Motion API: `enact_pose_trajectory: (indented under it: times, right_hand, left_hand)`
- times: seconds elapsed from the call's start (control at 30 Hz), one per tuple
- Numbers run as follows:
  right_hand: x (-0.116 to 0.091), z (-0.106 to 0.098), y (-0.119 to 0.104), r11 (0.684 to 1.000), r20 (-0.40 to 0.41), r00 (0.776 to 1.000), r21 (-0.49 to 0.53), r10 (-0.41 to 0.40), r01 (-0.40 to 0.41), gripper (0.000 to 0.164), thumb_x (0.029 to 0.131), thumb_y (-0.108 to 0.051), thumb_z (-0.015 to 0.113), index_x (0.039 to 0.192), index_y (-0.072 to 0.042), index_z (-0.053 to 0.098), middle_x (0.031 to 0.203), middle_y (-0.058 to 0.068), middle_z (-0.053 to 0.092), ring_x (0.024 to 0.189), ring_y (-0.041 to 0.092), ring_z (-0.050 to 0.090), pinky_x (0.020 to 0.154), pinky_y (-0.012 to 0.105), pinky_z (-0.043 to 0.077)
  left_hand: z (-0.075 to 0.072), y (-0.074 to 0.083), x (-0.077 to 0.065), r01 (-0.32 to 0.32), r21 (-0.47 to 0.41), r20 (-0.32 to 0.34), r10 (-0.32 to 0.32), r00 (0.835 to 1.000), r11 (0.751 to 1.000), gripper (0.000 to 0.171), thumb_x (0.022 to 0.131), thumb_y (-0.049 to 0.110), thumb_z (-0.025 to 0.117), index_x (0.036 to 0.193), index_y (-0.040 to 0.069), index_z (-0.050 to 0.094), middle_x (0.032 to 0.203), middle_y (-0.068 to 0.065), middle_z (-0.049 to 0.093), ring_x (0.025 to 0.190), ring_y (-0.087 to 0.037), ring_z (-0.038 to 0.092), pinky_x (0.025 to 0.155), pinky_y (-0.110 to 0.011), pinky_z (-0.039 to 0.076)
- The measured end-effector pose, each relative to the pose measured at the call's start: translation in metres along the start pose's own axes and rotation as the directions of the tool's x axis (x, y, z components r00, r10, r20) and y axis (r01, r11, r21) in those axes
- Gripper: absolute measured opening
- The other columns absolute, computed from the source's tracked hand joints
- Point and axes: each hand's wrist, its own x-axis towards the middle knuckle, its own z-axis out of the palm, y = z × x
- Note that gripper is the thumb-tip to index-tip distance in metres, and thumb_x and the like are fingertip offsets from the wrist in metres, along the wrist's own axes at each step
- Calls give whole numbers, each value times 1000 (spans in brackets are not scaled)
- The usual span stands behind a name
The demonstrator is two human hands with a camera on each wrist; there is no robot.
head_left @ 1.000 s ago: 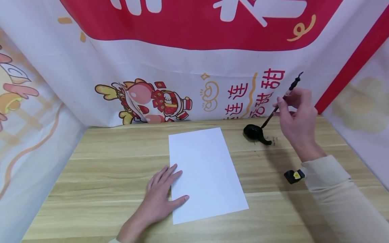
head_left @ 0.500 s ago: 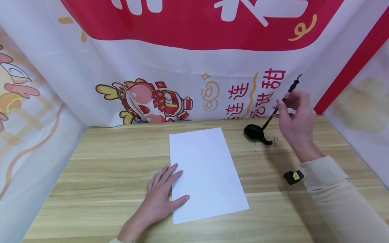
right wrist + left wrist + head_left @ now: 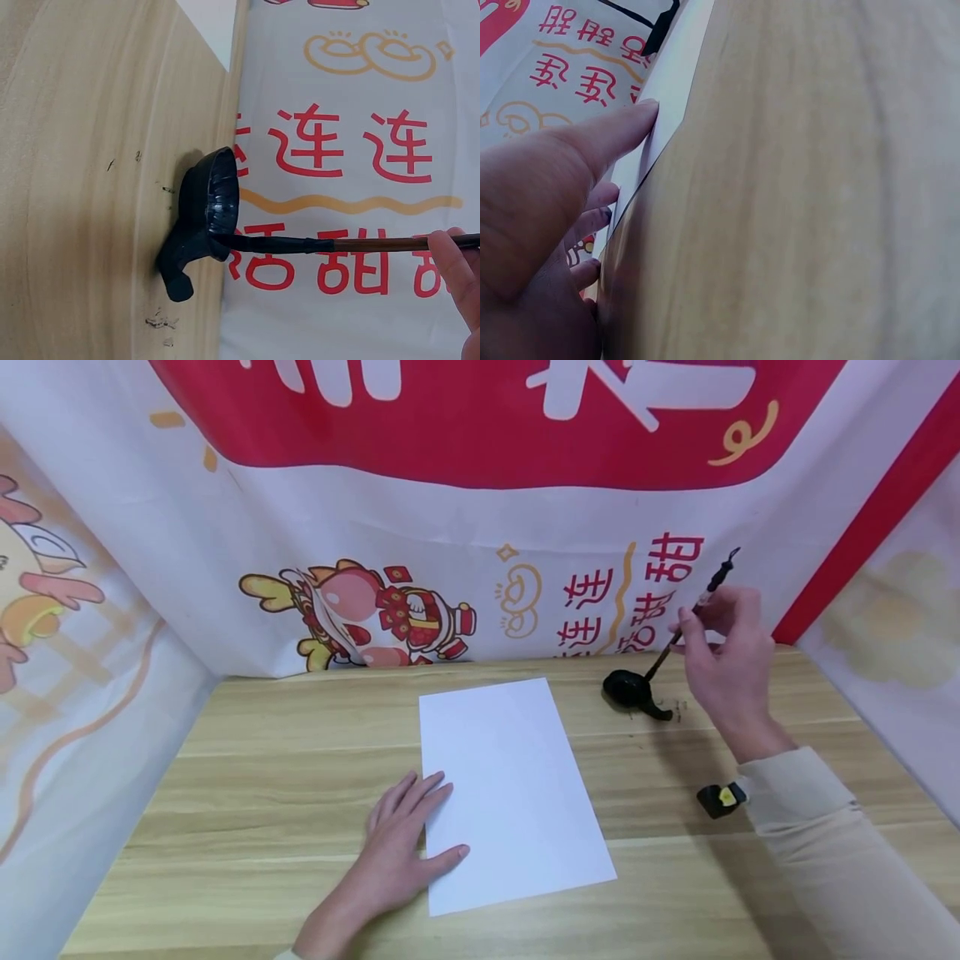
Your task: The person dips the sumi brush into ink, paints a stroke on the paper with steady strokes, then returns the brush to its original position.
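My right hand (image 3: 729,660) pinches a calligraphy brush (image 3: 667,647) by its brown handle. Its dark bristle tip touches the rim of a small black ink dish (image 3: 627,690) with a curved spout-like handle. In the right wrist view the brush (image 3: 375,245) lies across the edge of the dish (image 3: 204,199), and only some fingers (image 3: 454,274) show. My left hand (image 3: 401,852) lies with spread fingers on the left edge of a blank white sheet of paper (image 3: 517,793). In the left wrist view the thumb (image 3: 622,133) rests on the paper (image 3: 676,82).
The wooden table (image 3: 262,810) carries the paper and dish, with small ink marks (image 3: 161,322) beside the dish. A printed white and red cloth (image 3: 450,510) hangs behind the table, and cloth also stands at both sides. A black wrist camera (image 3: 720,799) sits by the right cuff.
The brush and my right hand have shifted very slightly down and left, the brush tip staying at the dish. The left hand and paper keep their places; the head view tilts a little.
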Motion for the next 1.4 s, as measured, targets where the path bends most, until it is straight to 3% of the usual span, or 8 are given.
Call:
enact_pose_trajectory:
  times: [0.37,0.6,0.8,1.07,1.27,1.4]
  right_hand:
    - [0,-7,-2,998,-43,998,45,51,-49,28,109,-21,62,135,-14,53,118,6,69,96,-7,67,74,2,53]
    - [4,-6,-31,993,-54,999,121,10,-3,30,109,-22,64,135,-16,52,116,-22,60,105,-4,70,79,7,57]
    - [-1,9,-59,959,-32,998,279,-49,56,31,107,-11,66,133,-7,51,112,-11,62,98,8,75,74,16,63]
    - [-13,39,-85,848,6,993,520,-120,99,25,104,-1,65,124,-3,50,102,-2,64,89,20,78,66,30,67]
    - [-26,54,-101,852,53,993,520,-102,60,31,105,-1,66,126,9,46,106,-4,64,92,22,77,70,29,67]
    - [-35,65,-109,836,111,991,549,-73,1,34,106,-2,65,129,8,43,107,1,65,91,19,77,71,33,68]
  left_hand:
    - [1,-1,0,5,-13,-5,-5,1000,1000,79,91,44,85,158,17,54,174,-3,40,165,-41,21,128,-74,12]
    - [1,-1,-1,12,-28,-13,-12,1000,1000,73,90,45,85,153,19,58,173,-1,41,165,-41,21,129,-73,12]
    - [0,0,-1,23,-31,5,-23,1000,999,68,91,43,85,148,16,61,176,-3,37,166,-41,19,130,-73,10]
    - [1,1,0,20,-15,-31,-20,999,1000,67,88,43,88,146,18,62,169,-14,38,159,-45,29,128,-73,18]
    - [3,0,0,30,-30,-20,-30,999,999,69,88,44,88,147,20,60,169,-16,36,159,-45,28,128,-72,17]
    - [2,0,-1,34,-34,-23,-35,999,999,69,88,44,88,147,21,61,169,-15,36,159,-44,28,128,-72,17]
